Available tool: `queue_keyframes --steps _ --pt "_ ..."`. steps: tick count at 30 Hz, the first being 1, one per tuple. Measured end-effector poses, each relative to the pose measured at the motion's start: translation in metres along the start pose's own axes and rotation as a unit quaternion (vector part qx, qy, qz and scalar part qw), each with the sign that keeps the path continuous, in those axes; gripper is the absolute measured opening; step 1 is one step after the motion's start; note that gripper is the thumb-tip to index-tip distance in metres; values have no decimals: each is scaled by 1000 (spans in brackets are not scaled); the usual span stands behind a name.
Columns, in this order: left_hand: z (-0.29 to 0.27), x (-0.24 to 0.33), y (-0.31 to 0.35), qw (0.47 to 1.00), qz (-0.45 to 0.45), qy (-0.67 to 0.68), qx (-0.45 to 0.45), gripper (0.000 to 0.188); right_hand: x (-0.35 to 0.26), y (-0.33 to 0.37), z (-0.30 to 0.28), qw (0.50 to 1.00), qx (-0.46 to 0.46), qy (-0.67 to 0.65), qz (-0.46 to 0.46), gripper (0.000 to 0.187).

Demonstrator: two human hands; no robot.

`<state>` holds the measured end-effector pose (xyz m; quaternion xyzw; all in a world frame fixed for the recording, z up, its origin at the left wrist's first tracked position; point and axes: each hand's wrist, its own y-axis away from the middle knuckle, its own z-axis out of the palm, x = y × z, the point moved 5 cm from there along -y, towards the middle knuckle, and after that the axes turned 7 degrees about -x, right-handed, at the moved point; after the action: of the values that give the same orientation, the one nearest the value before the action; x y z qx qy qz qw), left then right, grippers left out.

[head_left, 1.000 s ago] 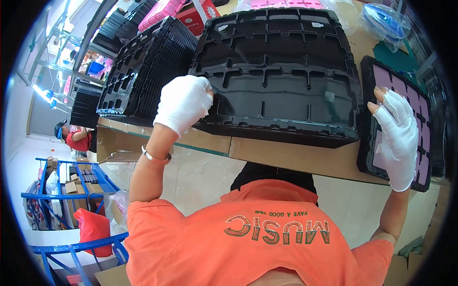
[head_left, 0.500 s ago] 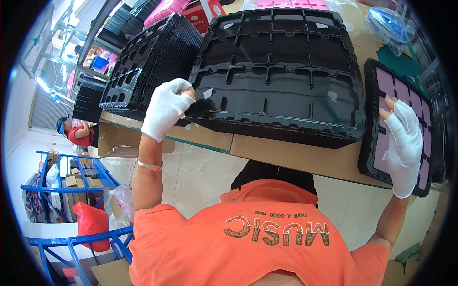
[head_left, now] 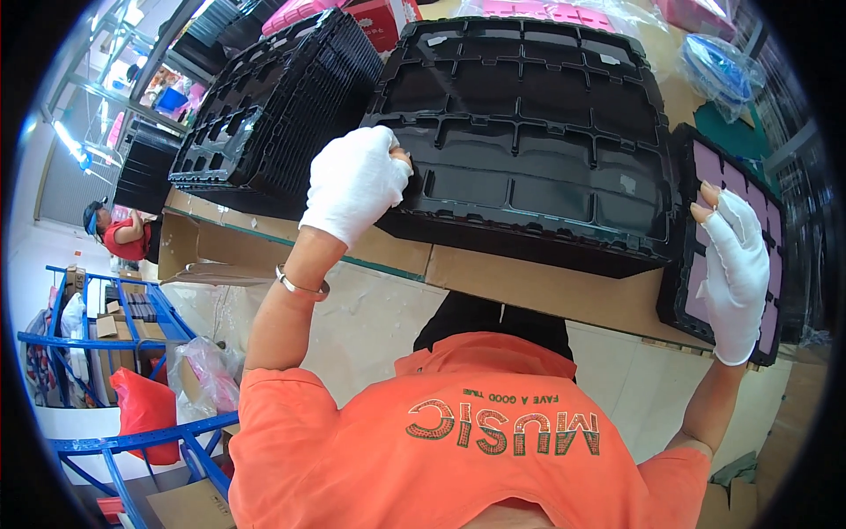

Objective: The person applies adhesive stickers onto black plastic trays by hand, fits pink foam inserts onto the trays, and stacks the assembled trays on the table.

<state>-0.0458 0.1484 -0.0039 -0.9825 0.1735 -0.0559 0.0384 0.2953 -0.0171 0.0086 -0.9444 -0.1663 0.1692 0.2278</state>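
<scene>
My left hand (head_left: 357, 185), in a white glove with bare fingertips, is closed in a pinch at the near left part of a large black compartment tray (head_left: 546, 132). Whatever sits between its fingertips is too hidden to make out. That tray lies on top of a low stack and carries small whitish pieces (head_left: 627, 183) on its surface. Over on the right, my gloved right hand (head_left: 738, 269) is open, fingers stretched out and lying over a black tray with purple compartments (head_left: 712, 166).
A tall stack of black trays (head_left: 273, 115) stands left of the large tray. Farther back are a red box (head_left: 381, 25) and a blue item in clear plastic (head_left: 718, 66). An open cardboard box (head_left: 211, 251) and blue shelving (head_left: 106, 339) are at left, with another person (head_left: 128, 236) beyond.
My left hand has shifted right over the tray's near left corner, where a whitish piece showed before and no longer shows. My right hand stays over the purple tray. The view has shifted slightly.
</scene>
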Motion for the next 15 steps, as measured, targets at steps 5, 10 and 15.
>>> queue_keyframes --steps 5,10,15 --pt "-9 -14 7 991 78 29 107 14 1 3 -1 1000 -4 0 -2 55" --pt "-16 -1 -3 976 217 9 10 42 -1 -3 3 1000 -21 -13 1 55" --pt "-15 -1 -10 965 259 -14 -47 29 -6 -6 4 1000 -15 -13 -6 54"
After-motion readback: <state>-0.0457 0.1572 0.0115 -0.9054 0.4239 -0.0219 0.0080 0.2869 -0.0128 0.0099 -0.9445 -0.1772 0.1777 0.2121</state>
